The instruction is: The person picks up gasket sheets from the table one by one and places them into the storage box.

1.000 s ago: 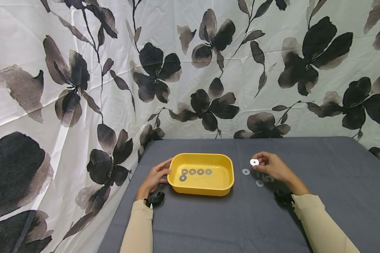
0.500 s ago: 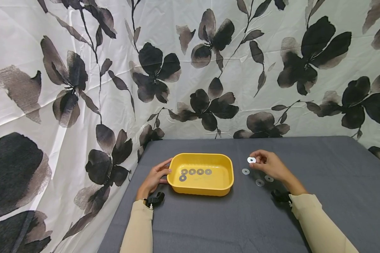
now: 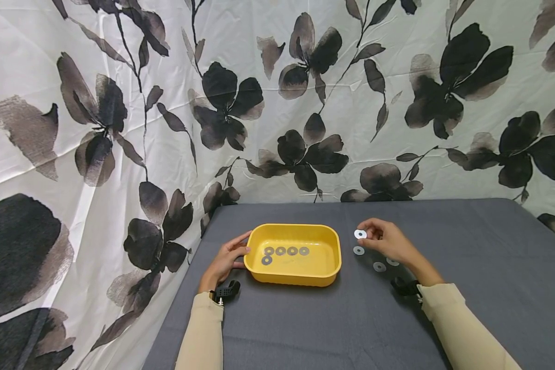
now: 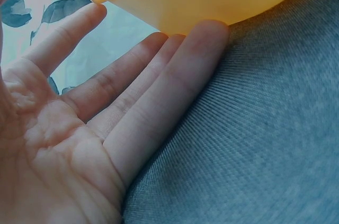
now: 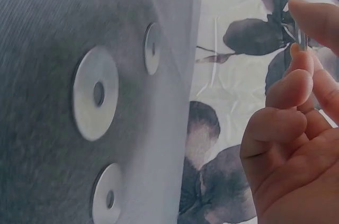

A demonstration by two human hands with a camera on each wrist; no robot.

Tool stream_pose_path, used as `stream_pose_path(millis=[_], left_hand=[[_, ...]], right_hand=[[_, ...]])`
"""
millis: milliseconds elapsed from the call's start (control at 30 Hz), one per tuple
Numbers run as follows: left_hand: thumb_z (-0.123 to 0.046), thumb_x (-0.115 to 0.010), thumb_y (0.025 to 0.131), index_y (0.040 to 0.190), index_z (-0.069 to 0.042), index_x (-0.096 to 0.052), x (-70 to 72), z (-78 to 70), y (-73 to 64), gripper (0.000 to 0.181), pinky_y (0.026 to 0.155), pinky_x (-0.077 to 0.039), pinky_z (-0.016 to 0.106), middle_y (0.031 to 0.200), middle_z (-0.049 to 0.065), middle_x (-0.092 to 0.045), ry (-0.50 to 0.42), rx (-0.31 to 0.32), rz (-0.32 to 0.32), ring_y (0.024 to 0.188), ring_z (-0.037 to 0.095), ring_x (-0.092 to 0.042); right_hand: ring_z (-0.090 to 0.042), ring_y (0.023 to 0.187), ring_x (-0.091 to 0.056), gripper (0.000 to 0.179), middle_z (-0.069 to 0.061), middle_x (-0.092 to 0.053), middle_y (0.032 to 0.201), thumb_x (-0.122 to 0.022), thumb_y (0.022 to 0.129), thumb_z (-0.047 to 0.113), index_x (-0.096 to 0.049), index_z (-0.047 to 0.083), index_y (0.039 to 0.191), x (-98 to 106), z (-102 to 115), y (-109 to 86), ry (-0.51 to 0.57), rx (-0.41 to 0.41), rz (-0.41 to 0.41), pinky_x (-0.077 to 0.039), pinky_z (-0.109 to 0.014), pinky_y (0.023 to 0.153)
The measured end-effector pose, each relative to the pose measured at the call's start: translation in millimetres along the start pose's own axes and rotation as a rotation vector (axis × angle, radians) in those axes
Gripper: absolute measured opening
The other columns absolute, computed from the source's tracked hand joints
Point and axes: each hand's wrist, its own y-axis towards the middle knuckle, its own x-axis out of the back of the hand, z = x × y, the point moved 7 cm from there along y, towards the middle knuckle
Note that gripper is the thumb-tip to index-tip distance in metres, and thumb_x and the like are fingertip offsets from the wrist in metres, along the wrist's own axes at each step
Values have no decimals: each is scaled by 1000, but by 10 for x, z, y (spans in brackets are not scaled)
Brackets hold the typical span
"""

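A yellow plastic tub (image 3: 293, 278) sits on the grey cloth, with several flat metal washers (image 3: 292, 251) lying in its left part. At the tub's left end is my left hand (image 3: 224, 263), its fairly straight fingers (image 4: 153, 102) touching the outer wall in the left wrist view. To the right of the tub, my right hand (image 3: 388, 241) pinches a washer (image 3: 360, 234) between thumb and fingertips, above the table. In the right wrist view that washer (image 5: 300, 37) shows nearly edge-on.
Three loose washers lie right of the tub: a near one (image 3: 379, 267), one farther left (image 3: 358, 251), and one (image 3: 392, 262) partly hidden by the right hand. Behind the grey-covered table (image 3: 305, 329) hangs a white flowered curtain (image 3: 277, 128), which also runs along the left side.
My right hand has moved left toward the tub with the pinched washer, passing above the loose washers. My left hand and the tub have stayed in place.
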Motion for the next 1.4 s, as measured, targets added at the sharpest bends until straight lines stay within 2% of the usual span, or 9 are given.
stream_pose_path(millis=[400,667,1133,1400], left_hand=[[-16,-62,101,153,-24,-50,12,4,2,54,81,-64,41,140,26,-57,4,2,-9,107,21,-67],[-16,-62,101,153,-24,-50,13,-8,5,54,82,-64,42,140,25,-58,6,0,-10,106,20,-67],[-16,-62,101,154,-23,-49,3,-21,0,55,82,-64,42,141,25,-57,2,-3,-4,104,19,-68],[-17,-63,100,154,-23,-49,6,-15,-2,56,81,-64,42,142,25,-57,5,1,-14,106,19,-68]], right_hand=[[-15,73,-52,31,-8,-55,89,-80,89,15,-67,5,115,-141,232,29,5,6,38,-45,-23,59],[-19,75,-52,32,-8,-55,89,-80,88,13,-67,7,116,-274,390,44,27,-5,75,-43,-24,58],[-17,73,-52,32,-5,-56,86,-82,87,13,-69,6,115,-499,624,145,54,72,114,-44,-23,60],[-19,72,-52,29,-3,-57,87,-81,88,16,-69,11,114,-677,742,206,52,73,154,-44,-24,59]])
